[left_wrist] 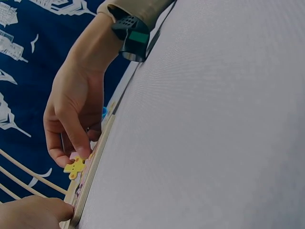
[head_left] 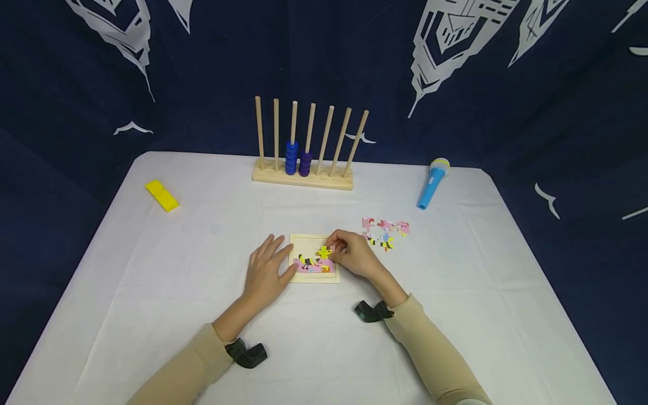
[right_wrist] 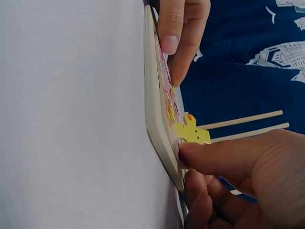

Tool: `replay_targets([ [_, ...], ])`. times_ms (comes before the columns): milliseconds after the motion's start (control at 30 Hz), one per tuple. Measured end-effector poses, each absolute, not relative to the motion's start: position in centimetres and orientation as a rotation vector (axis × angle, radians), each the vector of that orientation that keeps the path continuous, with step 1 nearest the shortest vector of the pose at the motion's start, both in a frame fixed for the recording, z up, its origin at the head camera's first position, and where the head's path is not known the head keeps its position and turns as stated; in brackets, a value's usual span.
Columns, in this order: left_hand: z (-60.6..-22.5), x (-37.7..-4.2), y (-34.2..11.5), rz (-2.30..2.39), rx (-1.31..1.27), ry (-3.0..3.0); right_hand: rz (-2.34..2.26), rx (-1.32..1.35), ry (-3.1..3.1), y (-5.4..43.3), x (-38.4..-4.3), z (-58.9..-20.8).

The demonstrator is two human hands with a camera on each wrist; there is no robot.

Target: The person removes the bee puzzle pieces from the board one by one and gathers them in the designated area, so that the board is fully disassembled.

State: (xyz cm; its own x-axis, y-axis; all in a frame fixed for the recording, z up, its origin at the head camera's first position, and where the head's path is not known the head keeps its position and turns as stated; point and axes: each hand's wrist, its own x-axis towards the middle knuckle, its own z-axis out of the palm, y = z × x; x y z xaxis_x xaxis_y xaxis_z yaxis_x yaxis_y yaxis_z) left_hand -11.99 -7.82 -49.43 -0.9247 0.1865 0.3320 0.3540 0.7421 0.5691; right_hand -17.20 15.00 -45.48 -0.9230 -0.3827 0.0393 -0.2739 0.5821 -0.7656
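A wooden puzzle tray [head_left: 315, 279] lies on the table, with joined pink puzzle pieces [head_left: 310, 269] along its near side. My right hand [head_left: 352, 254] pinches a yellow and pink puzzle piece [head_left: 324, 252] between thumb and fingers, over the right part of the tray. In the right wrist view this piece [right_wrist: 194, 132] stands tilted up, close over the joined ones. My left hand [head_left: 266, 271] lies with fingers spread at the tray's left edge, its thumb touching the left end of the joined pieces.
More loose puzzle pieces [head_left: 386, 226] lie right of the tray. Behind it stands a wooden peg rack [head_left: 304, 179] with blue rings [head_left: 291, 158] and purple rings [head_left: 305, 164]. A blue toy microphone [head_left: 431, 185] is at the back right, a yellow block [head_left: 162, 196] at the back left.
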Motion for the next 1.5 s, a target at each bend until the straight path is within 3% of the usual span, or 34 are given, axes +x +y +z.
replay_targets([
  [1200, -49.2, -12.1, -7.5, -0.952, -0.435, -2.7, -1.204, -0.574, 2.656, 15.6, -17.1, -44.9],
  [1500, -49.6, -11.8, -7.6, -0.952, -0.425, -2.689, -1.346, -0.32, 2.694, 19.6, -18.0, -41.9],
])
